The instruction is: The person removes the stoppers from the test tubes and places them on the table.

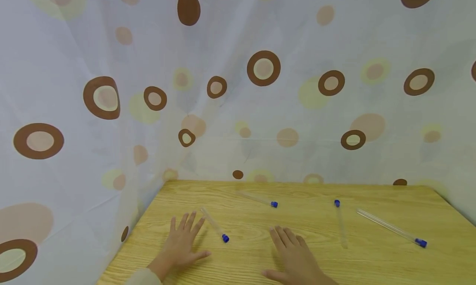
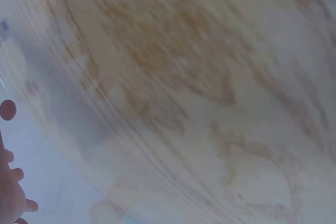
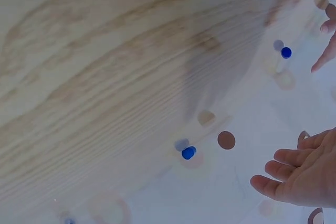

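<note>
My left hand (image 1: 182, 243) is over the left part of the wooden table, palm down with its fingers spread, holding nothing. Just right of its fingertips lies a clear test tube (image 1: 213, 223) with a blue cap toward me. My right hand (image 1: 298, 259) is also palm down, its fingers straight, near the table's front middle. Beyond the two hands, a second capped tube (image 1: 256, 198) lies slanted. To the right of my right hand, a third tube (image 1: 341, 227) has its blue cap at the far end. Both wrist views catch only part of the hands.
Farther right on the wooden table (image 1: 260, 268) lies another clear tube (image 1: 386, 226), its blue cap toward the right. A white curtain (image 1: 230, 37) with brown and yellow circles hangs behind the table and along its left side.
</note>
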{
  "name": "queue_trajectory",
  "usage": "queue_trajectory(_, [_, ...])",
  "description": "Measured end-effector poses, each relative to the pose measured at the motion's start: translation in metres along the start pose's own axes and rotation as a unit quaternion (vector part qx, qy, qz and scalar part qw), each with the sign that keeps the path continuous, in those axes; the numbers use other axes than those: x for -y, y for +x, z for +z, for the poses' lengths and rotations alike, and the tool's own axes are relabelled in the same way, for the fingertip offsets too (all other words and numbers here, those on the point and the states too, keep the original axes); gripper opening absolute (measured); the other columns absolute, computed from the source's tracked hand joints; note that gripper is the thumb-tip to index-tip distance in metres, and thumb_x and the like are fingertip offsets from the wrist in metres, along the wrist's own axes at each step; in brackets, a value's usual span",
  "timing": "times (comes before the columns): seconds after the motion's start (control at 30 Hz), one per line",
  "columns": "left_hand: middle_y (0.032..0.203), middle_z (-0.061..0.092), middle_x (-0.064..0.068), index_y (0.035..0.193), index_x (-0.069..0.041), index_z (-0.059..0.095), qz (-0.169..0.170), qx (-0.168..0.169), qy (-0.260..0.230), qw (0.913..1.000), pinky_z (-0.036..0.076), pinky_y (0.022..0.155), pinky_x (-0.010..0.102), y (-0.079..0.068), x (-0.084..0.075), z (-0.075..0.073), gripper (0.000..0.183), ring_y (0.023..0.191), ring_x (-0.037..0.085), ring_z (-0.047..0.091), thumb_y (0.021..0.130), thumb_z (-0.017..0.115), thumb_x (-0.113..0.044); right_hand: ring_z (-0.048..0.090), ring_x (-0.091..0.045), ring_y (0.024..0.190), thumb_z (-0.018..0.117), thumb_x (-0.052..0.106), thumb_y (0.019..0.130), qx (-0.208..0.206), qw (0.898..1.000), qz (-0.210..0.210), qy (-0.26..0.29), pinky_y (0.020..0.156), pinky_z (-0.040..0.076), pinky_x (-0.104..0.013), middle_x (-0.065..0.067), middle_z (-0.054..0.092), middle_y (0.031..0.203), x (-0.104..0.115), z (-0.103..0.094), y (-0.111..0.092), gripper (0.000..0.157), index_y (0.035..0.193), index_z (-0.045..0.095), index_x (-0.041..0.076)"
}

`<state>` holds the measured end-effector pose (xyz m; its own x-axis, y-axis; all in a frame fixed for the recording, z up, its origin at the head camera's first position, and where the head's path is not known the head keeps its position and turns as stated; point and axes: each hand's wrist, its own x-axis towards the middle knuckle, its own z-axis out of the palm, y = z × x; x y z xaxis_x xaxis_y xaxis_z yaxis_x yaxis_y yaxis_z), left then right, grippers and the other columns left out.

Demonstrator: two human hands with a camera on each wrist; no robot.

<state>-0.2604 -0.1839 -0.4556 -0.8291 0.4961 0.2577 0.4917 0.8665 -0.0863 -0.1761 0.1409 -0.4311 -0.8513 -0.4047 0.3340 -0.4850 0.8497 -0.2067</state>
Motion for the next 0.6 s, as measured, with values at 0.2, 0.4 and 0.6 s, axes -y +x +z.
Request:
queue_trajectory(0.2, [0.144,0.036,0.023,0.140,-0.009,0.038,0.006,-0.017,-0.001,0.9998,0.025,0.098,0.072,0.002,0.003,0.001,0.091,0.129,0.045,0.036,0.076,0.051,-0.072,0.044,-0.043,0.122,0.058,0.062,0.080,0.005,1.000,-0.010,0.023,0.090,0.041,-0.063,-0.025,0.044,0.136,0.011,0.000,0.009,0.090,0.137,0.036,-0.004])
queue_trajectory(0.4, [0.143,0.035,0.025,0.140,-0.008,0.037,0.007,-0.010,-0.006,0.9999,0.026,0.098,0.072,0.005,0.006,0.002,0.089,0.129,0.046,0.036,0.078,0.053,-0.068,0.042,-0.047,0.122,0.060,0.060,0.079,0.023,0.999,-0.003,0.048,0.089,0.040,-0.066,-0.028,0.042,0.137,0.019,0.001,0.017,0.091,0.138,0.035,-0.004])
queue_trajectory(0.6, [0.145,0.033,0.024,0.142,-0.008,0.035,-0.007,0.015,-0.014,0.9998,0.023,0.102,0.070,0.010,0.009,0.001,0.087,0.131,0.045,0.033,0.079,0.057,-0.063,0.046,-0.045,0.117,0.062,0.060,0.077,0.014,0.999,-0.004,0.037,0.089,0.043,-0.063,-0.025,0.048,0.130,0.027,0.006,0.026,0.089,0.135,0.039,-0.004])
